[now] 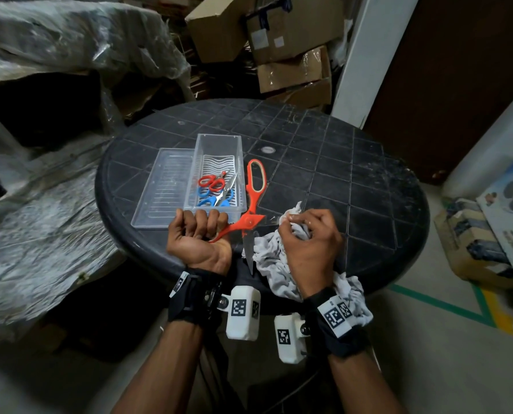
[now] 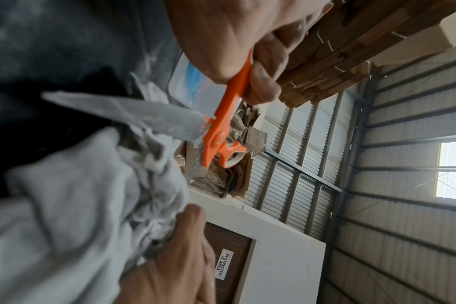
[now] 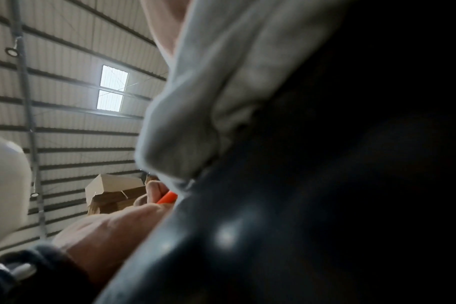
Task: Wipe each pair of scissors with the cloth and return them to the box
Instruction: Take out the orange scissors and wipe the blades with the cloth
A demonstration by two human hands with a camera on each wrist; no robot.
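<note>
Nearest the person, the left hand (image 1: 200,237) lies palm up at the near edge of the table (image 1: 368,186), fingers curled around one orange handle of the large scissors (image 1: 250,221). The scissors are spread wide: one blade points toward the person past the table edge, the other runs right into the cloth (image 1: 274,261). The second handle loop lies on the table, pointing away, just right of the box (image 1: 219,144).

The right hand (image 1: 310,240) is clenched on a bunch of the white cloth, which wraps the right-pointing blade. The rest of the cloth trails over the table edge under the right wrist.

Beyond the left hand, the clear box stands open. It holds red scissors (image 1: 212,182) and blue scissors (image 1: 215,198), the blue pair nearer. The clear lid (image 1: 165,186) lies touching the box's left side.

Beyond the table, cardboard cartons (image 1: 279,43) are stacked.
</note>
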